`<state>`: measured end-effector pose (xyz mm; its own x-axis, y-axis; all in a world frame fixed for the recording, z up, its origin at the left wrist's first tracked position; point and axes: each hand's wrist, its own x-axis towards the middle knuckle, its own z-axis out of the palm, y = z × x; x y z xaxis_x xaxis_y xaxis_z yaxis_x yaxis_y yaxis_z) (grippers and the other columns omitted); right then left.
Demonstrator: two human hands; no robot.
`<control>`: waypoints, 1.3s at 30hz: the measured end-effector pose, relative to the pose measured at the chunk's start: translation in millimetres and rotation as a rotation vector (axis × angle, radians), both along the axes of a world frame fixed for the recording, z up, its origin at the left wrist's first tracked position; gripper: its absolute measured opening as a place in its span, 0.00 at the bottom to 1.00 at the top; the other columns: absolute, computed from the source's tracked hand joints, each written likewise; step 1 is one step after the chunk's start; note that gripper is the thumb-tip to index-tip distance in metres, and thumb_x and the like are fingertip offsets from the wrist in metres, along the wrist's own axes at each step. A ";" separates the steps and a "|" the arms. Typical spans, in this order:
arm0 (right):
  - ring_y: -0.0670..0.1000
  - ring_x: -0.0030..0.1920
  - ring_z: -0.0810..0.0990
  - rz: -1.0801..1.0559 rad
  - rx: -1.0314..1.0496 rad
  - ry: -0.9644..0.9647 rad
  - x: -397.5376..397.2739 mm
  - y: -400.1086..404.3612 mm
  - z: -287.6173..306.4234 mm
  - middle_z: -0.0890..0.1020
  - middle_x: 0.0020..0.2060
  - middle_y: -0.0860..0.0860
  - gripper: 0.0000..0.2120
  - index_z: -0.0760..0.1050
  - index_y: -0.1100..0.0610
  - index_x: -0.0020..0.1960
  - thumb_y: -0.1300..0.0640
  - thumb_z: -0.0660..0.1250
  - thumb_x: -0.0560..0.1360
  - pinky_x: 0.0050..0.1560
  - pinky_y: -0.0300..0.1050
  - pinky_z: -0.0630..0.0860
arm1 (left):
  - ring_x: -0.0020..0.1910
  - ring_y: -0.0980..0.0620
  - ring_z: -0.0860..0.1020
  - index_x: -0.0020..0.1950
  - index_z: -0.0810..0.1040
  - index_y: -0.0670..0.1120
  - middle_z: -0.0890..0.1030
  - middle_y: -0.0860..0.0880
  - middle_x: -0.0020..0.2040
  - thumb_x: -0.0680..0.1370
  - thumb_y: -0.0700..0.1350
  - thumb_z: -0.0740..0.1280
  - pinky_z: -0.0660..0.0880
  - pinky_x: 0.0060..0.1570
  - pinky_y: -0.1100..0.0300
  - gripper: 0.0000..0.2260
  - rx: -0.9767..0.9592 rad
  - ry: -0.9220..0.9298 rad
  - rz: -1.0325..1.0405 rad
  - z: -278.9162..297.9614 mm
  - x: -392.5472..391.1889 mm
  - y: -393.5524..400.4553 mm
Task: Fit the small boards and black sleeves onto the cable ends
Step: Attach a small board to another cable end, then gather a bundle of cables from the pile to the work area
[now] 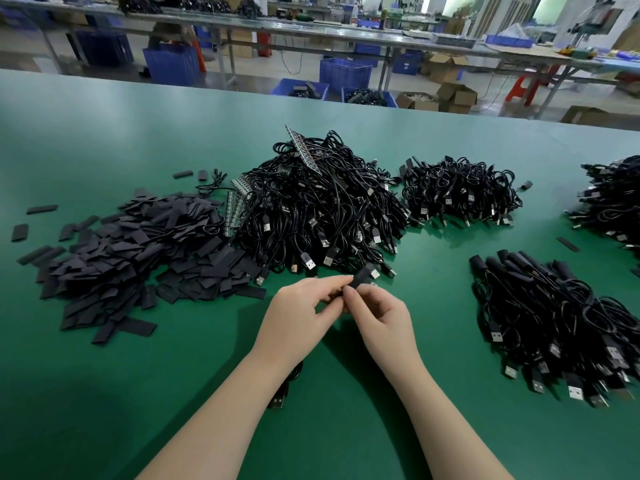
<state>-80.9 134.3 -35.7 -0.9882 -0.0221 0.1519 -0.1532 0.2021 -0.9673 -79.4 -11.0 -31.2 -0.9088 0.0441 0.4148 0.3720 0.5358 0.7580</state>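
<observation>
Head view: your left hand [300,308] and right hand [378,315] pinch one flat black rubber sleeve [362,276] with clamped fingers, just in front of the big black cable heap [322,206] on the green counter [104,393].

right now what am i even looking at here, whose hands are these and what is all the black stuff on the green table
This is one picture from a camera worn on a person's head, looking forward and down, so the hands are that person's own. No robot is involved.

The left hand and right hand meet over the green table, both pinching a black sleeve at a cable end.

On the table: a heap of loose flat black sleeves at the left, a big pile of black USB cables in the middle with strips of small boards lying on it, and a fan of cables with sleeves on their ends at the right. Other cable piles lie further back.
</observation>
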 end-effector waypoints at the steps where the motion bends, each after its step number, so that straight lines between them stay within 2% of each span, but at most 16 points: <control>1: 0.45 0.39 0.80 -0.005 -0.013 0.001 0.0 1.2 1.0 0.85 0.37 0.49 0.09 0.83 0.46 0.43 0.56 0.68 0.79 0.41 0.44 0.76 | 0.49 0.64 0.79 0.62 0.81 0.57 0.82 0.62 0.49 0.74 0.43 0.71 0.77 0.51 0.65 0.17 0.004 -0.002 -0.017 -0.1 0.2 -0.4; 3: 0.43 0.36 0.79 -0.052 -0.100 -0.007 -1.1 3.1 3.7 0.84 0.35 0.46 0.11 0.83 0.49 0.42 0.57 0.67 0.80 0.38 0.35 0.74 | 0.51 0.63 0.80 0.64 0.77 0.61 0.82 0.63 0.51 0.73 0.48 0.71 0.77 0.54 0.63 0.20 0.033 -0.020 -0.061 0.8 0.5 -0.5; 6: 0.46 0.36 0.82 -0.173 -0.388 -0.075 -2.2 5.5 9.6 0.86 0.39 0.52 0.09 0.80 0.54 0.48 0.55 0.62 0.83 0.39 0.37 0.77 | 0.52 0.63 0.80 0.66 0.73 0.62 0.80 0.65 0.53 0.74 0.54 0.68 0.76 0.53 0.64 0.21 0.052 -0.015 -0.049 1.5 -0.9 0.4; 9: 0.45 0.33 0.81 -0.321 -0.499 -0.040 -1.9 18.9 23.0 0.84 0.34 0.49 0.10 0.77 0.55 0.50 0.53 0.59 0.84 0.37 0.38 0.79 | 0.52 0.63 0.79 0.66 0.75 0.58 0.80 0.65 0.51 0.77 0.50 0.67 0.75 0.50 0.64 0.17 0.068 0.021 0.006 -2.0 -2.8 -1.4; 11: 0.41 0.32 0.78 -0.451 -0.422 0.062 -0.7 40.8 40.0 0.81 0.30 0.44 0.09 0.78 0.53 0.49 0.53 0.60 0.83 0.33 0.34 0.77 | 0.52 0.62 0.79 0.65 0.77 0.56 0.81 0.64 0.50 0.79 0.46 0.66 0.76 0.50 0.62 0.15 0.081 0.015 0.031 -4.7 -4.6 -3.8; 12: 0.40 0.31 0.77 -0.522 -0.301 0.127 -1.2 55.2 50.5 0.80 0.29 0.43 0.08 0.78 0.52 0.49 0.53 0.62 0.83 0.31 0.33 0.74 | 0.51 0.60 0.80 0.65 0.77 0.55 0.81 0.63 0.49 0.79 0.44 0.66 0.77 0.49 0.60 0.14 0.086 0.005 0.043 -5.8 -5.7 -4.9; 14: 0.44 0.30 0.76 -0.636 0.136 0.198 -7.6 88.7 67.7 0.78 0.28 0.43 0.10 0.81 0.51 0.50 0.49 0.63 0.81 0.28 0.39 0.71 | 0.47 0.56 0.81 0.64 0.78 0.54 0.82 0.61 0.47 0.80 0.43 0.64 0.78 0.45 0.55 0.14 0.100 -0.023 0.067 -7.0 -7.5 -6.1; 17: 0.55 0.32 0.72 -0.828 0.820 0.067 -24.3 138.5 80.1 0.79 0.32 0.51 0.13 0.82 0.52 0.55 0.47 0.62 0.81 0.33 0.42 0.66 | 0.44 0.56 0.81 0.61 0.79 0.59 0.82 0.62 0.47 0.81 0.43 0.63 0.79 0.39 0.55 0.14 0.132 -0.056 0.097 -7.7 -9.2 -6.9; 20: 0.63 0.47 0.76 -0.817 1.120 -0.179 -35.5 170.7 72.4 0.80 0.49 0.63 0.15 0.80 0.54 0.61 0.51 0.58 0.83 0.43 0.50 0.71 | 0.42 0.58 0.80 0.57 0.78 0.63 0.82 0.63 0.46 0.80 0.42 0.64 0.79 0.38 0.56 0.15 0.155 -0.076 0.109 -9.1 -9.7 -6.7; 23: 0.63 0.61 0.71 -0.745 1.329 -0.382 -38.2 179.6 64.2 0.78 0.58 0.61 0.15 0.79 0.56 0.59 0.54 0.56 0.83 0.56 0.53 0.67 | 0.40 0.56 0.80 0.58 0.81 0.58 0.82 0.63 0.46 0.80 0.42 0.64 0.79 0.39 0.53 0.13 0.165 -0.095 0.118 -10.7 -11.0 -7.1; 25: 0.62 0.62 0.68 -0.785 1.333 -0.340 -40.9 174.2 67.7 0.77 0.60 0.61 0.13 0.80 0.57 0.58 0.55 0.58 0.82 0.58 0.54 0.65 | 0.41 0.56 0.80 0.57 0.81 0.58 0.82 0.63 0.45 0.80 0.42 0.64 0.79 0.40 0.52 0.13 0.175 -0.098 0.122 -11.3 -11.6 -6.4; 28: 0.64 0.62 0.71 -0.765 1.282 -0.127 -45.5 145.5 84.5 0.77 0.61 0.62 0.14 0.79 0.56 0.61 0.52 0.65 0.79 0.58 0.56 0.67 | 0.41 0.56 0.80 0.55 0.80 0.63 0.82 0.62 0.45 0.80 0.42 0.64 0.79 0.41 0.52 0.15 0.190 -0.104 0.115 -10.0 -12.1 -5.1; 31: 0.64 0.61 0.75 -0.572 1.155 0.125 -50.5 91.1 108.8 0.80 0.62 0.58 0.19 0.76 0.52 0.67 0.49 0.67 0.78 0.57 0.56 0.70 | 0.42 0.58 0.80 0.52 0.78 0.66 0.83 0.62 0.45 0.80 0.41 0.65 0.79 0.43 0.55 0.17 0.195 -0.108 0.115 -10.9 -13.5 -5.3; 33: 0.62 0.61 0.76 -0.441 1.035 0.256 -58.3 48.2 121.8 0.81 0.60 0.55 0.19 0.76 0.50 0.67 0.47 0.66 0.78 0.57 0.56 0.71 | 0.44 0.61 0.80 0.54 0.80 0.62 0.83 0.62 0.45 0.80 0.41 0.65 0.79 0.45 0.58 0.15 0.206 -0.108 0.114 -13.0 -14.4 -5.9; 36: 0.59 0.60 0.78 -0.256 0.922 0.365 -78.4 -12.2 134.8 0.82 0.58 0.52 0.18 0.76 0.48 0.67 0.45 0.64 0.79 0.58 0.54 0.74 | 0.46 0.62 0.80 0.53 0.81 0.60 0.83 0.62 0.45 0.80 0.39 0.64 0.78 0.46 0.65 0.15 0.209 -0.099 0.105 -14.6 -15.8 -7.5; 39: 0.57 0.59 0.78 -0.149 0.977 0.412 -110.0 -54.6 142.5 0.81 0.59 0.52 0.21 0.74 0.50 0.67 0.42 0.64 0.78 0.56 0.51 0.74 | 0.45 0.61 0.80 0.51 0.79 0.63 0.82 0.61 0.45 0.80 0.40 0.64 0.76 0.45 0.67 0.16 0.219 -0.131 0.084 -14.8 -16.2 -7.7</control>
<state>-190.9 79.7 106.8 -0.8677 -0.1975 0.4562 -0.3404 0.9048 -0.2558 -95.6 -18.7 -46.1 -0.9522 -0.1115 0.2843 0.2237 0.3790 0.8979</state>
